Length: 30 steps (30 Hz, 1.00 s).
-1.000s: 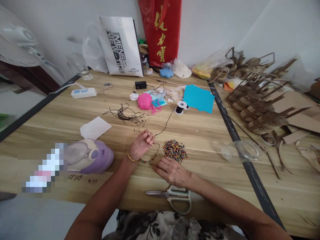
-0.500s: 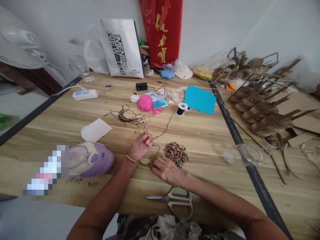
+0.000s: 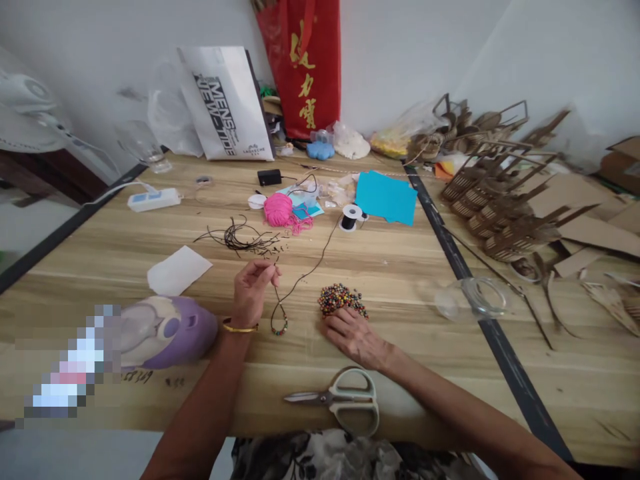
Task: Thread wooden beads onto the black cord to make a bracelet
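Observation:
Thumb and fingers of my left hand (image 3: pixel 251 288) pinch a thin black cord (image 3: pixel 275 285) near its end, above the table. Lower down, the cord hangs in a small loop strung with several coloured beads (image 3: pixel 280 328). From the loop's crossing it runs up to a white spool of black cord (image 3: pixel 351 219). My right hand (image 3: pixel 359 339) rests at the near edge of a heap of multicoloured beads (image 3: pixel 340 297). Its fingers are bent and close together, tips down by the beads; whatever they hold is hidden. Scissors (image 3: pixel 333 399) lie just in front of me.
Cut black cord pieces (image 3: pixel 240 238) and pink yarn (image 3: pixel 279 210) lie beyond my left hand. A purple-and-cream object (image 3: pixel 187 333) stands left, near a white paper (image 3: pixel 179 270). Blue sheets (image 3: pixel 386 197), a clear jar (image 3: pixel 480 299) and small woven baskets (image 3: pixel 520 230) are farther right.
My right hand has moved right, from the beaded cord to the bead heap. My left hand has turned and shifted left; the beaded part now hangs as a narrow loop. The view has shifted slightly.

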Tool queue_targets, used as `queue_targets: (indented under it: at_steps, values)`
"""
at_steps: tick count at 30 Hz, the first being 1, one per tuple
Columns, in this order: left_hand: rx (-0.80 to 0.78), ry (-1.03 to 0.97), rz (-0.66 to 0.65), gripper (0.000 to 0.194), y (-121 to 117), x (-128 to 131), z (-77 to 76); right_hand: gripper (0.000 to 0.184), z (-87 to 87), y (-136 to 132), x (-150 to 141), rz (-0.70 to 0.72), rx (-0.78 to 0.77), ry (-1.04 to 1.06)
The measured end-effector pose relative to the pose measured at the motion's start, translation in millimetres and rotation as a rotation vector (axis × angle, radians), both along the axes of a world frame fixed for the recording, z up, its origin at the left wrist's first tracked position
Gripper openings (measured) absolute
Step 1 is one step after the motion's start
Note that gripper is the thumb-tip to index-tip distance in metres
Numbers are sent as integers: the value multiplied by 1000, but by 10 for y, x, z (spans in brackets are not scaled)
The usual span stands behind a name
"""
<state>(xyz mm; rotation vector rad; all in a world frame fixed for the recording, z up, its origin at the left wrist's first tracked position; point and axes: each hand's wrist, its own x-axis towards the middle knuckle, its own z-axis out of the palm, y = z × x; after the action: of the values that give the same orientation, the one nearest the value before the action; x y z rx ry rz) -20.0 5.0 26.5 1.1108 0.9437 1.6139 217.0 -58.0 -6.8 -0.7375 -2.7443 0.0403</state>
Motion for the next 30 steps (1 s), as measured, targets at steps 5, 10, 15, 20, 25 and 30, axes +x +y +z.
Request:
queue_targets:
  at_steps: [5, 10, 15, 20, 25, 30]
  values:
    - [37, 411, -56, 10, -136, 90, 58, 19, -5, -4, 47, -19, -39, 162]
    - [162, 875, -218, 10, -271, 357, 15, 16, -28, -5, 91, -159, -170, 521]
    - [269, 1103, -360, 10, -374, 562, -93, 13, -125, 25, 160, -288, -252, 749]
    - [261, 1201, -380, 12, -427, 628, -190, 12, -169, 64, 164, -294, -249, 836]
    - [178, 1159, -384, 11, -419, 642, -279, 9, -176, 75, 158, -279, -266, 838]
    - [68, 1041, -405, 11, -399, 640, -297, 10, -185, 84, 171, -243, -307, 812]
